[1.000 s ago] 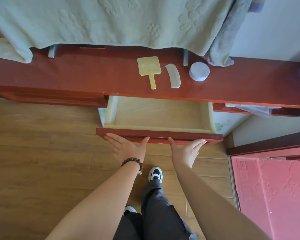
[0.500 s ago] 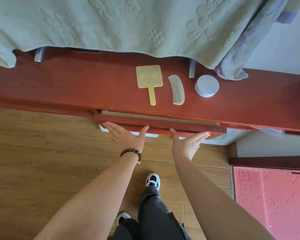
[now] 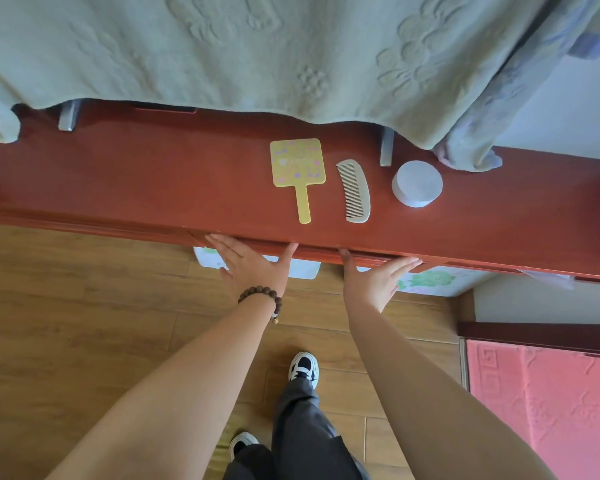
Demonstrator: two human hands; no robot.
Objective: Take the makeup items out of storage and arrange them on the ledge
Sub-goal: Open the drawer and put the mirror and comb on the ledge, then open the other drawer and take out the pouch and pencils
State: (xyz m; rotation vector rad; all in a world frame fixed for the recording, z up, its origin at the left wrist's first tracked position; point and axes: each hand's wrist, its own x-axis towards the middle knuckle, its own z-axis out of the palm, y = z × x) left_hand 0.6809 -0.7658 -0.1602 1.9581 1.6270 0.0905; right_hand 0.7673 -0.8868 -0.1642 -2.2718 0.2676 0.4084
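Lying beyond both hands (image 3: 312,275): mirror (image 3: 297,164), comb (image 3: 355,190), jar (image 3: 417,183)

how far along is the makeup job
Done, by the look of it: the mirror, comb and jar lie in a row on the ledge. In hand: the left hand and right hand press flat on the drawer front, which sits flush. Left: seemingly nothing but letting go.
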